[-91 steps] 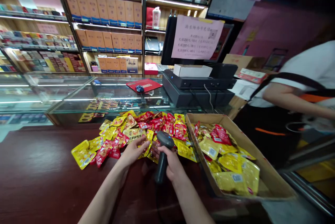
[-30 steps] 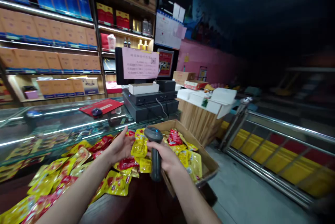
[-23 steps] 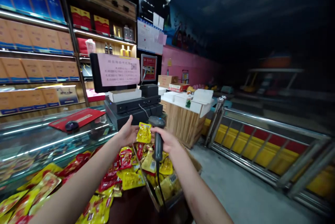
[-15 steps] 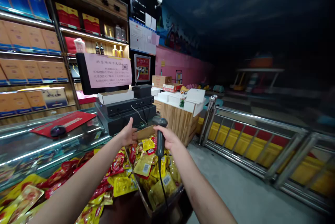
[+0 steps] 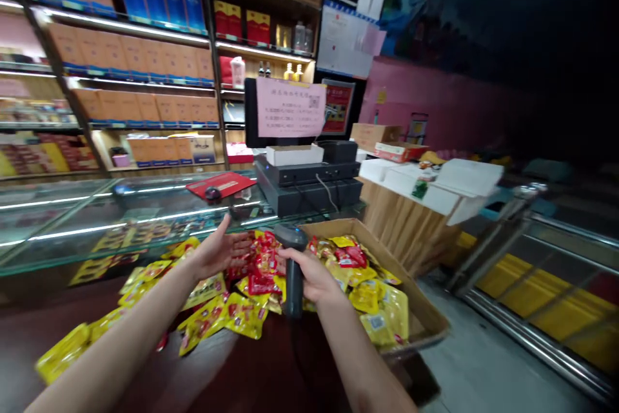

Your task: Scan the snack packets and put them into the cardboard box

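My right hand (image 5: pixel 312 274) is wrapped round the handle of a dark grey barcode scanner (image 5: pixel 293 278), its head pointing away from me and its cord hanging down. My left hand (image 5: pixel 220 252) has its fingers stretched out and holds nothing; it hovers over a loose pile of red and yellow snack packets (image 5: pixel 244 316) on the dark table (image 5: pixel 232 374). Right of the scanner stands an open cardboard box (image 5: pixel 425 316) with more packets (image 5: pixel 380 310) in it, some showing barcodes. My right forearm hides part of the box.
Behind the pile runs a glass counter (image 5: pixel 159 216) with a red folder (image 5: pixel 236 184) and a mouse (image 5: pixel 212 194). A monitor (image 5: pixel 250 116) with a pink sign stands over a cash drawer (image 5: pixel 314 197). At the right are a wooden counter (image 5: pixel 396 210) and a metal railing (image 5: pixel 570 245).
The view has swung left, bringing more shelves in. My right hand and the scanner have gone from over the box to between it and the pile. My left hand is now over the pile.
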`<state>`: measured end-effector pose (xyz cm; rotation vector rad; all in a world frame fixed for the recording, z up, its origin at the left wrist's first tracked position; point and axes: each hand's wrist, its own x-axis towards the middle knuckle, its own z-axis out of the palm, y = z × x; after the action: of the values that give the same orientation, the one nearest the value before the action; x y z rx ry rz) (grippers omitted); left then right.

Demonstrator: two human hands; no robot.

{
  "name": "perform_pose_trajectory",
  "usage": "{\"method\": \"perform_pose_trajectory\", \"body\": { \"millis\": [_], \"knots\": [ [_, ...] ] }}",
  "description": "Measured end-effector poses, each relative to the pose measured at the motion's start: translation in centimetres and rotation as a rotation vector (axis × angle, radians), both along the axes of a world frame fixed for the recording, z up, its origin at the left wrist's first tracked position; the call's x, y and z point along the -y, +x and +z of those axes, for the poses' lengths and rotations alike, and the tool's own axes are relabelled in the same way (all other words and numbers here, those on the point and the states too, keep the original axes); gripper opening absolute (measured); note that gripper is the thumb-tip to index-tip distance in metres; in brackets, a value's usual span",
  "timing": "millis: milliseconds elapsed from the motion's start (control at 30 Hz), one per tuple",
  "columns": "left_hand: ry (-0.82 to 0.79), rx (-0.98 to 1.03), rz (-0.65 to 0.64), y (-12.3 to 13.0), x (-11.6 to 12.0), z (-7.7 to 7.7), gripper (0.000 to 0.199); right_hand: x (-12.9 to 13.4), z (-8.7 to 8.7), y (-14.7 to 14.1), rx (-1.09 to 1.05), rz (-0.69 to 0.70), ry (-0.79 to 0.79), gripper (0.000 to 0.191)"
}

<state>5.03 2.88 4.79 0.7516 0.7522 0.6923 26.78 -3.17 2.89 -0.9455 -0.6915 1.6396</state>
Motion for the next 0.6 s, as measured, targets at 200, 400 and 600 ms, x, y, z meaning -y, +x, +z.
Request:
{"method": "perform_pose_trajectory", "body": {
  "millis": [200, 400, 600],
  "knots": [
    [-0.054, 0.046, 0.200, -7.9, 5.2, -2.7, 0.083, 0.5, -2.9, -6.4, 0.046, 0.118, -0.104, 0.027],
    [0.067, -0.156, 0.337, -10.4, 9.9, -7.0, 0.073, 1.8, -5.6, -8.7, 0.183, 0.139, -0.118, 0.031],
    [0.514, -0.807, 0.360, -9.6, 11.8, -10.5, 0.046, 4.1, -7.5, -10.2, 0.132, 0.275, -0.160, 0.030]
  ]
}}
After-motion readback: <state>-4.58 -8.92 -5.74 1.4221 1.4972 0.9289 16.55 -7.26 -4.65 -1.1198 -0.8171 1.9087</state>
